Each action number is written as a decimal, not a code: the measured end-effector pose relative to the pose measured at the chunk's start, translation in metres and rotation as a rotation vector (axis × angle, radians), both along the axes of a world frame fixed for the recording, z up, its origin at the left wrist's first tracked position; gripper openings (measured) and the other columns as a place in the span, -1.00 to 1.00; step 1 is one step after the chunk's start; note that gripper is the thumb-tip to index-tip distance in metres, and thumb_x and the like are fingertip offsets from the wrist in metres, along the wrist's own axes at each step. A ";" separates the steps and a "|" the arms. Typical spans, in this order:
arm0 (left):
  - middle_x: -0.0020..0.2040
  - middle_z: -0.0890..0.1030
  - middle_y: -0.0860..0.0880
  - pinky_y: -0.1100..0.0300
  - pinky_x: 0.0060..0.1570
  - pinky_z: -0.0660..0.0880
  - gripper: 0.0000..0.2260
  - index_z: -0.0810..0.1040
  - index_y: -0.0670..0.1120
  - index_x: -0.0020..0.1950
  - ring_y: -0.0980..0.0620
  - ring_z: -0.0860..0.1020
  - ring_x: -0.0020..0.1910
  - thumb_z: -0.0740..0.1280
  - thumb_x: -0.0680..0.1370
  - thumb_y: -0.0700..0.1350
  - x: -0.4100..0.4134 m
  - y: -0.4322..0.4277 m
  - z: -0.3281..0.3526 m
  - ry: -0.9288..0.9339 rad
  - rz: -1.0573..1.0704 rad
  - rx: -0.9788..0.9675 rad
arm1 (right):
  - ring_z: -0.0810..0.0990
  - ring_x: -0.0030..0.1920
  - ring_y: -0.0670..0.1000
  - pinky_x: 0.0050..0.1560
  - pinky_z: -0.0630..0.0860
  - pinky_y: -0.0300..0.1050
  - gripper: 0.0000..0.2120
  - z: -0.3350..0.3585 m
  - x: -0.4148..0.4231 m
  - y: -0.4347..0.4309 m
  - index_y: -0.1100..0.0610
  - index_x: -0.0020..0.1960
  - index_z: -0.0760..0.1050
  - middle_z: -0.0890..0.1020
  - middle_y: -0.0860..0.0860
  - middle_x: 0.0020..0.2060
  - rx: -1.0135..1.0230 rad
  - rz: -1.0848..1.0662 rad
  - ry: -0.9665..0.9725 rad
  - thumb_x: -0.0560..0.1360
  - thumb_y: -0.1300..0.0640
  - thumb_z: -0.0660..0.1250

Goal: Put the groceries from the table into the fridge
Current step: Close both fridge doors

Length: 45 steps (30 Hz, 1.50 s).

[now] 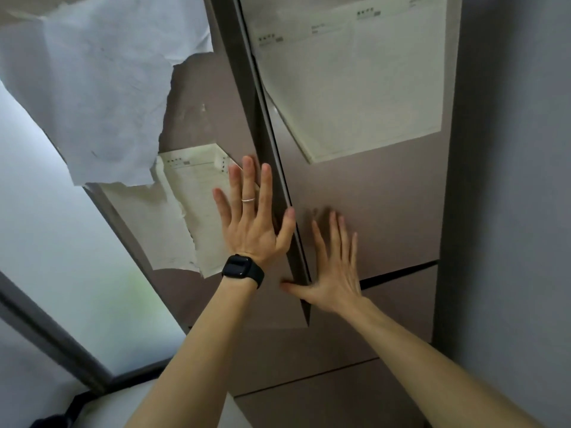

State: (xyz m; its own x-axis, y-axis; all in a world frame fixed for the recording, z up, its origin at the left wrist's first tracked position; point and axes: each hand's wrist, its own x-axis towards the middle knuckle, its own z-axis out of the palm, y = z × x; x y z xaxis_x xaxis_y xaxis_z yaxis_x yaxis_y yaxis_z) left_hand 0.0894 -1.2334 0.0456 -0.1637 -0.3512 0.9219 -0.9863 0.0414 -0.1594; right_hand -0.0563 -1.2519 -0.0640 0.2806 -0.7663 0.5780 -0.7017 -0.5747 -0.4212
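Fridge [386,211] is seen directly in front and fills the middle of the view. No groceries and no table are shown, so it cannot be told how many are already inside.

The left door [197,118] appears to stand a little forward of the right door [386,196], because its dark side edge is visible along the gap [272,134] between them. The left hand [251,223] is laid flat on the left door just beside that edge, with the fingers straight and spread and the thumb lying over the edge. The right hand [335,273] is pressed flat on the right door, with the fingers straight and near together and the thumb stretched out across the gap. Nothing is held by either hand.

The step in hand is judged to be the closing of the doors. It is done well when both palms are kept flat, the push is given near the free edge, and the pressure is held until the two fronts are level. The left thumb should be drawn back from the edge first, or it could be pinched.

A black watch [242,270] and a ring [248,199] are worn on the left side. A torn white paper [92,88] and a printed sheet [191,193] are fixed on the left door, and another sheet [355,88] on the right door. Drawer fronts [340,350] are seen below, a window [61,242] to the left and a wall [509,180] to the right.
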 end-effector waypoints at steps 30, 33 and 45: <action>0.57 -0.34 0.08 -0.26 0.47 -0.06 -0.29 -0.25 0.05 0.60 0.01 -0.22 0.57 0.09 0.60 0.22 -0.001 -0.017 -0.003 -0.001 0.051 -0.020 | -0.23 0.61 0.17 0.51 -0.19 0.40 0.26 0.005 0.000 -0.025 0.14 0.64 -0.12 -0.20 0.17 0.61 -0.145 -0.025 0.080 0.26 -0.60 0.28; 0.58 -0.33 0.06 -0.24 0.48 -0.08 -0.29 -0.24 0.04 0.60 0.01 -0.23 0.57 0.10 0.61 0.22 -0.001 -0.018 -0.004 0.004 0.082 -0.003 | -0.22 0.61 0.16 0.51 -0.17 0.41 0.25 0.006 -0.001 -0.023 0.11 0.65 -0.12 -0.19 0.16 0.62 -0.131 -0.036 0.088 0.27 -0.60 0.27; 0.54 -0.43 0.06 -0.22 0.49 -0.20 -0.30 -0.32 0.06 0.57 -0.01 -0.29 0.56 -0.04 0.61 0.32 -0.010 -0.026 -0.001 0.047 0.145 0.106 | -0.23 0.61 0.19 0.51 -0.17 0.40 0.26 0.021 -0.007 -0.027 0.11 0.64 -0.16 -0.21 0.20 0.61 -0.162 -0.114 0.147 0.26 -0.65 0.19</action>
